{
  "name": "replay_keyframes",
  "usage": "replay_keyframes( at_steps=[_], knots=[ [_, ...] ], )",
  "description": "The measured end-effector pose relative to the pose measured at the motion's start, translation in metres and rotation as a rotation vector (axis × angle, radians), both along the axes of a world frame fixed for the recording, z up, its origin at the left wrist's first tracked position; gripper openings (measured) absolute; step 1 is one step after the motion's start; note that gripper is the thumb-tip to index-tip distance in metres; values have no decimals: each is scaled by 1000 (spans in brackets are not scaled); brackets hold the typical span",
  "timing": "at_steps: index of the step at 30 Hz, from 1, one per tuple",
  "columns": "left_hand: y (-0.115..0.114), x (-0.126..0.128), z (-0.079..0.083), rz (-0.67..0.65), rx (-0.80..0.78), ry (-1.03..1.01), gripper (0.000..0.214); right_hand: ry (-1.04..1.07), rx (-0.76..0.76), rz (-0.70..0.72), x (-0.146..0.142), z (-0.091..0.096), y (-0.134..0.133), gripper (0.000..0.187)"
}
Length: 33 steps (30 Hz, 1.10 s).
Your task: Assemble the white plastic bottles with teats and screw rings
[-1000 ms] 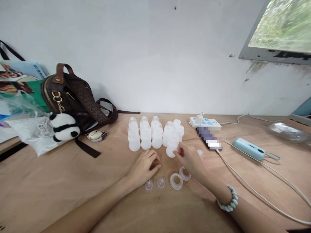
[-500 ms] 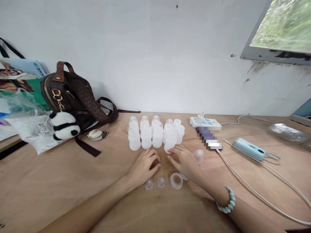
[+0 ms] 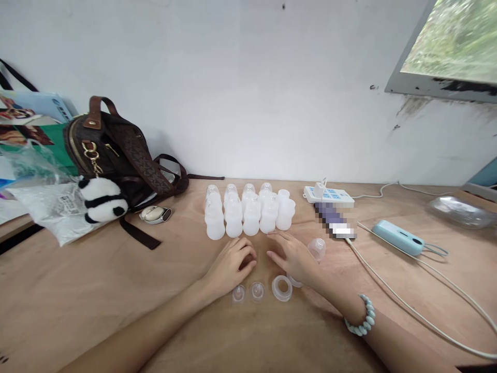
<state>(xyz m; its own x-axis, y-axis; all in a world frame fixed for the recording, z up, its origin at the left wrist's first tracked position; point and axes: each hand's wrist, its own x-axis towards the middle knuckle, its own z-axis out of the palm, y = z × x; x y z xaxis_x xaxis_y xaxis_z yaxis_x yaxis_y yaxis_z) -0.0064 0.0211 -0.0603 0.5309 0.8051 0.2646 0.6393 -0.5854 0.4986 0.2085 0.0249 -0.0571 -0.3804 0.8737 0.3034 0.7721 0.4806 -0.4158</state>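
Several white baby bottles stand upright in two tight rows, most under clear domed caps; the front right capped baby bottle [image 3: 268,215] is nearest my right hand. Beside it is an uncapped white bottle [image 3: 285,213]. My right hand [image 3: 295,254] is open, its fingertips at the base of that capped bottle; whether they touch it I cannot tell. My left hand [image 3: 233,261] rests open on the table, fingers loosely bent and thumb apart. Nearer me lie two clear nipples [image 3: 257,291] and a translucent ring [image 3: 282,288]. A second ring [image 3: 295,282] is partly hidden by my right hand. Beyond that wrist sits a clear cap [image 3: 317,249].
On the wooden table [image 3: 186,331], a power strip [image 3: 337,197], a phone [image 3: 330,220] with a white cable and a light blue power bank [image 3: 398,238] lie to the right. A brown backpack [image 3: 112,140] with a panda plush [image 3: 103,199] and a plastic bag [image 3: 58,217] are at left.
The front right capped bottle has moved away from me into line with the front row. My right hand's fingers have come off it. My left hand has stayed in place.
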Motion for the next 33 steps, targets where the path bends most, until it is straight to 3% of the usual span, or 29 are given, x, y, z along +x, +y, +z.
replay_keyframes(
  at_steps=[6,9,13,16,20,23,27,30,33],
  knots=[
    [4,-5,3,-43,-41,-18,11,52,40,-16,5,8,0,26],
    [6,-7,4,-71,-89,-20,11,115,214,-58,10,16,2,11],
    [6,-7,7,-58,-164,-5,11,88,417,-160,18,25,5,19],
    [5,-6,9,-55,-189,3,11,-23,295,-133,23,34,4,18],
    [5,-7,9,-55,-198,6,11,-201,-88,132,26,52,-6,12],
    [6,-7,9,-55,-201,2,11,-284,-246,297,24,61,-15,27],
    [6,-8,10,-73,-224,-28,12,-384,-273,351,17,55,-23,39],
    [7,-8,11,-107,-262,-70,15,-369,-249,373,13,48,-24,31],
    [9,-8,11,-124,-280,-100,17,-208,-165,330,11,49,-26,19]
  ],
)
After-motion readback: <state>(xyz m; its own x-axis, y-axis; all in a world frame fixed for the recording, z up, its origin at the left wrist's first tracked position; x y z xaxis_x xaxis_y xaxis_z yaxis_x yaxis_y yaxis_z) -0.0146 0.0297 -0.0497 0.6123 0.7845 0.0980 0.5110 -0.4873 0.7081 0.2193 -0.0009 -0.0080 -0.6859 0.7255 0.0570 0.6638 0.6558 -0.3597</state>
